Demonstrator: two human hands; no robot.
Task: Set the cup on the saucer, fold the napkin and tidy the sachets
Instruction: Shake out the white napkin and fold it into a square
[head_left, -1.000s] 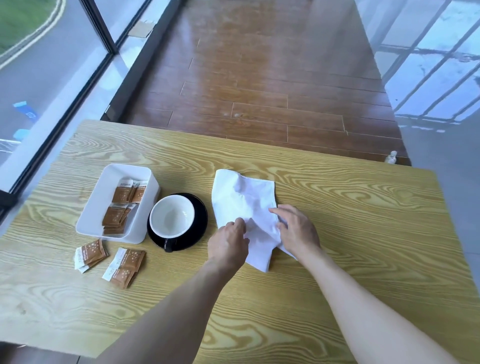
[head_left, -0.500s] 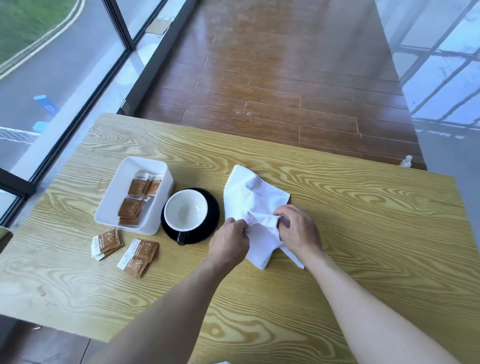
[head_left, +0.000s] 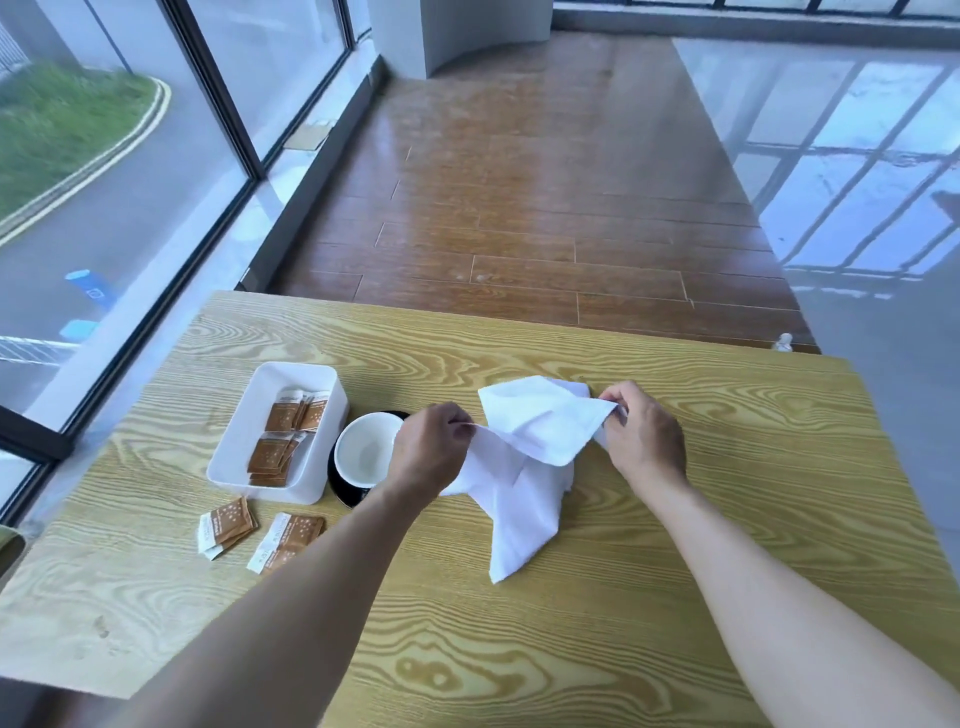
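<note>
A white napkin (head_left: 524, 467) is lifted off the table, stretched between both hands, its lower corner still touching the wood. My left hand (head_left: 428, 454) pinches its left corner; my right hand (head_left: 641, 434) pinches its right corner. The white cup (head_left: 363, 449) stands on the black saucer (head_left: 343, 491), partly hidden behind my left hand. Several brown sachets (head_left: 291, 431) lie in the white tray (head_left: 244, 441). Two small piles of sachets (head_left: 228, 525) (head_left: 288, 538) lie loose on the table in front of the tray.
The yellow wood-grain table (head_left: 727, 519) has bare surface right of the napkin and along the near edge. A glass window wall runs along the left. Brown wooden floor lies beyond the far table edge.
Both hands have picked the napkin up from the table and moved apart, spreading it between them. The camera view has tilted up.
</note>
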